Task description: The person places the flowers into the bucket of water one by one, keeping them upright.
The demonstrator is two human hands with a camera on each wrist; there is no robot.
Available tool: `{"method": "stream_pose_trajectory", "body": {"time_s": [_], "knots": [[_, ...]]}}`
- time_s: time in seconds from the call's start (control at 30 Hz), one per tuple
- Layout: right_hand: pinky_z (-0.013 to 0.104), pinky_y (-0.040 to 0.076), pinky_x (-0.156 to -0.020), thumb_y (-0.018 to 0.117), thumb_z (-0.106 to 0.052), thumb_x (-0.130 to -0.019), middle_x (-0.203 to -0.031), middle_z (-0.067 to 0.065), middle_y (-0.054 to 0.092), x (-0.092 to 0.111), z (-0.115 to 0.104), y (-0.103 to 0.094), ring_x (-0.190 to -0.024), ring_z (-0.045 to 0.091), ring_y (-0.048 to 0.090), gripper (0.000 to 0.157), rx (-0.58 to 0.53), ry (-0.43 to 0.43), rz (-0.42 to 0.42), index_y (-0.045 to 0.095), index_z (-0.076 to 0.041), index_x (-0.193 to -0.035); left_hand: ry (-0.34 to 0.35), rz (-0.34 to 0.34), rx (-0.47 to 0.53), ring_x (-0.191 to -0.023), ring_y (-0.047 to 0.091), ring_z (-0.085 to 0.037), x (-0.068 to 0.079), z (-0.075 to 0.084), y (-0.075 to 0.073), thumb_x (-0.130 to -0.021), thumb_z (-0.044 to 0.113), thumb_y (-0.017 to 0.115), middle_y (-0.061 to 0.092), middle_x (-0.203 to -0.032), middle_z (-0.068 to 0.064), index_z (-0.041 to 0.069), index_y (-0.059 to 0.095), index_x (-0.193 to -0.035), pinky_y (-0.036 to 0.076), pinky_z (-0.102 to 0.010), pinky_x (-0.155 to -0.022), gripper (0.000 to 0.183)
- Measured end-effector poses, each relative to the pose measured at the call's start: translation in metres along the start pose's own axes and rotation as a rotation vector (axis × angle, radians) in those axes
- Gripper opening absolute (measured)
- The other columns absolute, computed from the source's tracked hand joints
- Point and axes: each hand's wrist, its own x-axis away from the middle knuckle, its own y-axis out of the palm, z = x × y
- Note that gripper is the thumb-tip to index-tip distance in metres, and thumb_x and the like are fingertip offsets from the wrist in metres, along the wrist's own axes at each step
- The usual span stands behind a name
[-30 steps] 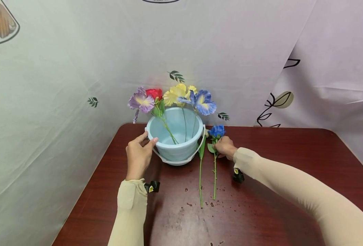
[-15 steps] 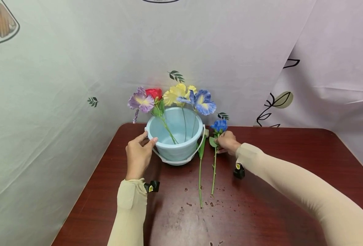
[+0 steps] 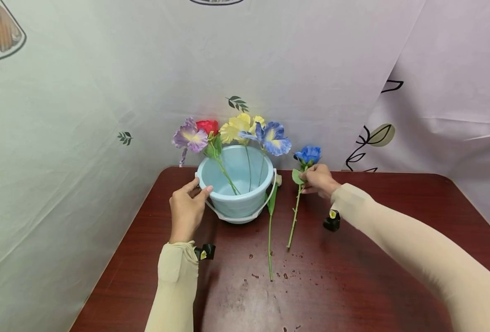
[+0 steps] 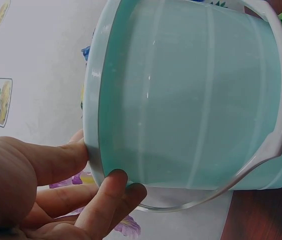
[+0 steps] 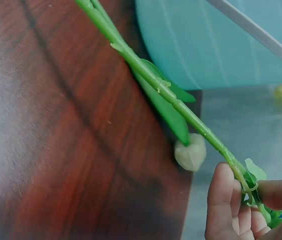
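Observation:
A light blue bucket (image 3: 238, 207) with a pale handle stands on the table, holding several artificial flowers. My left hand (image 3: 187, 205) pinches its rim at the left; the left wrist view shows thumb and fingers either side of the rim (image 4: 95, 95). In my right hand (image 3: 320, 179) is a blue rose (image 3: 308, 155), pinched by its green stem (image 5: 201, 125) just below the bloom. The rose leans, bloom up and to the right, its lower stem end toward the front. Between bucket and rose lies a white-budded flower (image 5: 191, 152), its stem (image 3: 271, 244) pointing to the front.
Inside the bucket stand a purple iris (image 3: 191, 135), a red rose (image 3: 208, 127), a yellow iris (image 3: 237, 127) and a blue iris (image 3: 275, 138), leaning on the rim. Water drops (image 3: 285, 276) dot the dark red table (image 3: 373, 276). A printed cloth wall (image 3: 311, 83) rises behind.
My right hand has raised the blue rose and carried it away to the right, its stem now slanting. The left hand and the bucket have stayed in place.

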Motion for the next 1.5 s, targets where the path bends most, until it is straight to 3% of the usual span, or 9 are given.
{"method": "stream_pose_trajectory", "body": {"time_s": [0.13,0.33,0.73,0.97,1.27,1.5], "knots": [[0.035,0.059,-0.067,0.053,0.000,-0.095,-0.093,0.013,0.054,0.003,-0.006,-0.009,-0.067,0.021,0.063,0.004,-0.027,-0.019,0.006,0.052,0.003,-0.093,0.004,0.004,-0.002,-0.106,0.065,-0.025,0.000,0.000,0.000,-0.087,0.020,0.073,0.063,-0.123,-0.017,0.002,0.058,-0.132,0.054,-0.038,-0.086,0.050],[0.035,0.059,-0.070,0.054,-0.001,-0.096,-0.098,0.013,0.053,0.010,-0.015,-0.020,-0.067,0.020,0.063,0.009,-0.050,-0.058,0.016,0.048,0.001,-0.089,0.011,0.008,-0.001,-0.106,0.065,-0.025,0.001,0.000,0.000,-0.087,0.019,0.073,0.063,-0.123,-0.017,0.002,0.059,-0.131,0.054,-0.038,-0.086,0.050],[0.038,0.058,-0.079,0.055,-0.007,-0.097,-0.105,0.012,0.048,0.026,-0.039,-0.035,-0.074,0.018,0.065,0.012,-0.100,-0.132,0.057,0.044,-0.002,-0.098,0.011,0.010,-0.007,-0.105,0.066,-0.025,0.001,0.000,0.000,-0.088,0.019,0.073,0.064,-0.122,-0.017,0.002,0.059,-0.132,0.055,-0.039,-0.085,0.050],[0.034,0.058,-0.075,0.058,-0.010,-0.096,-0.108,0.011,0.047,0.034,-0.054,-0.045,-0.071,0.014,0.066,0.015,-0.167,-0.173,0.085,0.046,-0.001,-0.099,0.009,0.005,-0.012,-0.106,0.065,-0.025,0.002,0.001,0.000,-0.088,0.020,0.073,0.064,-0.122,-0.017,0.002,0.058,-0.132,0.055,-0.039,-0.085,0.050],[0.035,0.059,-0.070,0.063,-0.008,-0.093,-0.096,0.007,0.058,0.045,-0.076,-0.053,-0.069,0.015,0.069,0.017,-0.244,-0.256,0.126,0.050,0.000,-0.100,0.023,0.012,-0.011,-0.104,0.066,-0.026,0.001,-0.001,0.001,-0.087,0.019,0.073,0.064,-0.121,-0.018,0.001,0.058,-0.131,0.055,-0.039,-0.084,0.050],[0.036,0.059,-0.065,0.066,-0.004,-0.090,-0.085,0.007,0.064,0.054,-0.098,-0.056,-0.065,0.020,0.070,0.017,-0.351,-0.309,0.114,0.052,0.002,-0.098,0.013,0.004,-0.009,-0.106,0.065,-0.026,0.000,0.001,0.000,-0.088,0.019,0.073,0.063,-0.124,-0.018,0.001,0.058,-0.132,0.055,-0.039,-0.085,0.049]]}}
